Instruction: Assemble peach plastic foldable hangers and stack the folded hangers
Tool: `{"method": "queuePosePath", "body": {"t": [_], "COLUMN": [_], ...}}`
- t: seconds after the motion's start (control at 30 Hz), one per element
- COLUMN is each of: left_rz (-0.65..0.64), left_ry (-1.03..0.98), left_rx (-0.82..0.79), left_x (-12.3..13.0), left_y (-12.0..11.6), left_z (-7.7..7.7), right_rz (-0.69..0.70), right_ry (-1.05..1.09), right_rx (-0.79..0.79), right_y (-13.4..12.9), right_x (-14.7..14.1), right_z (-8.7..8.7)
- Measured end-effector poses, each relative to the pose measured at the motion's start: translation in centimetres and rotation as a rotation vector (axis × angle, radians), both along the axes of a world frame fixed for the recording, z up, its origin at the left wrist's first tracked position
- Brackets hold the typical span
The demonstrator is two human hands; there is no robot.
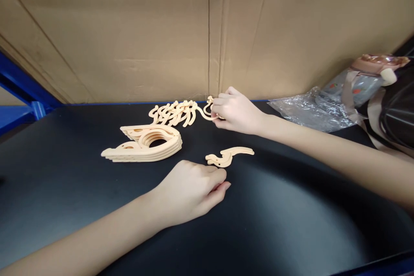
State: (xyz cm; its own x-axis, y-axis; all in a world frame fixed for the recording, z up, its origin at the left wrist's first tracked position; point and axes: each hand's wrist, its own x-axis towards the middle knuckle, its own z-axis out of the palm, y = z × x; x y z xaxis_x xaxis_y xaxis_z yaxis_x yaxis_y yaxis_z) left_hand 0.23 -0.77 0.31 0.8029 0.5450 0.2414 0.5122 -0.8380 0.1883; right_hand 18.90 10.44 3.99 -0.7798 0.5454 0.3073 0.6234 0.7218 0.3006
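Right hand (237, 112) pinches a curvy piece (203, 114) by its end mid-frame, probably 'cause the pile (176, 111) crowds the rest; left hand (192, 187) curled lower center, can't tell if empty.

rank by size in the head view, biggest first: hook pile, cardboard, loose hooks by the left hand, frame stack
1. cardboard
2. frame stack
3. hook pile
4. loose hooks
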Motion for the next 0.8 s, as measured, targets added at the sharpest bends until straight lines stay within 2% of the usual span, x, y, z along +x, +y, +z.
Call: {"method": "queuePosePath", "body": {"t": [0.13, 0.23, 0.47, 0.8], "left_rz": [0.002, 0.009, 0.014, 0.028], "left_ry": [-0.022, -0.025, -0.041, -0.03], "left_rx": [0.005, 0.002, -0.001, 0.006], "left_x": [0.0, 0.1, 0.0, 0.1], "left_y": [0.1, 0.2, 0.0, 0.0], "left_z": [-0.1, -0.2, -0.4, -0.3], "right_rz": [0.193, 0.244, 0.245, 0.164], "right_ry": [0.14, 0.187, 0.119, 0.121], "right_rx": [-0.286, -0.426, -0.467, -0.622], "right_y": [-1.4, -1.9, -2.7, -3.1], "right_x": [1.5, 2.2, 3.4, 5.4], "right_z": [0.0, -0.4, -0.3, -0.4]}}
